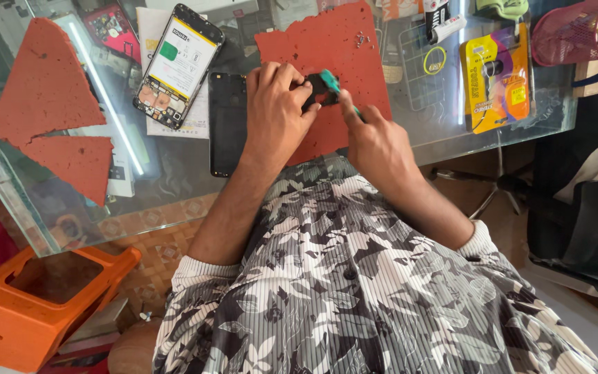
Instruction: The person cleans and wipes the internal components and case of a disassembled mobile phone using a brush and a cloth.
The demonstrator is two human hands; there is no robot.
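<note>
Red rubbery mat (344,52) is laid on the glass surface (43,208), and both hands are worked over its lower middle. A small black part (318,88) is pinched against the mat by the left hand (276,114), with fingers curled closed around it. A teal-handled tool (333,84) is gripped by the right hand (375,142), fingers closed on the handle, and its head is set touching the black part; the tool's tip cannot be made out. A black phone panel (227,125) is seen lying flat just beside the left hand, on the side away from the tool. An opened phone (178,66) with its battery and boards exposed is placed farther off, tilted, near the far edge. Two torn pieces of the same red material (50,104) are noted well apart at the end of the surface. A yellow blister pack (498,76) is recorded beyond the right hand. A few tiny screws (363,39) are seen near the mat's far corner. An orange plastic stool (43,305) is seen below the surface.
</note>
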